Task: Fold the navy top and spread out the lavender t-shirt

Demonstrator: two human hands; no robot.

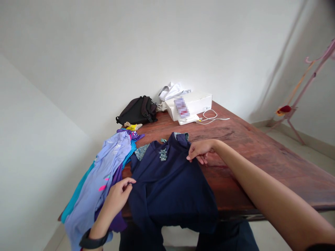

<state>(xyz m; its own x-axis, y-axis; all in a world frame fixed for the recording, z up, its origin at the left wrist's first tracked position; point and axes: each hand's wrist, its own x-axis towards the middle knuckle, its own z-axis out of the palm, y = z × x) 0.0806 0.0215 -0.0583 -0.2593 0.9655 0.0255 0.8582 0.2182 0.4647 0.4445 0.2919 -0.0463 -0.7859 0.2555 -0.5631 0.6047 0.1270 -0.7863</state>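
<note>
Two hands work over a navy blue shirt [167, 188] spread on a reddish-brown wooden counter [264, 153], its lower part dropping past the near edge into shadow, where the hem is hard to make out. The left hand [117, 197], a black wristband [93, 240] on its wrist, pinches the shirt's side edge between pressed-together fingers [128, 183]. The right hand [200, 151] lies on the far shoulder, fingers [195, 155] slightly curled; whether they grip cloth I cannot tell. Left of the shirt sits a heap of lavender, teal and purple clothes [96, 184]. Farther back are a black backpack [137, 111], a white box [188, 104] with a blurred label, a white cable [213, 116], and crumpled white cloth [170, 91] partly hidden behind the box.
</note>
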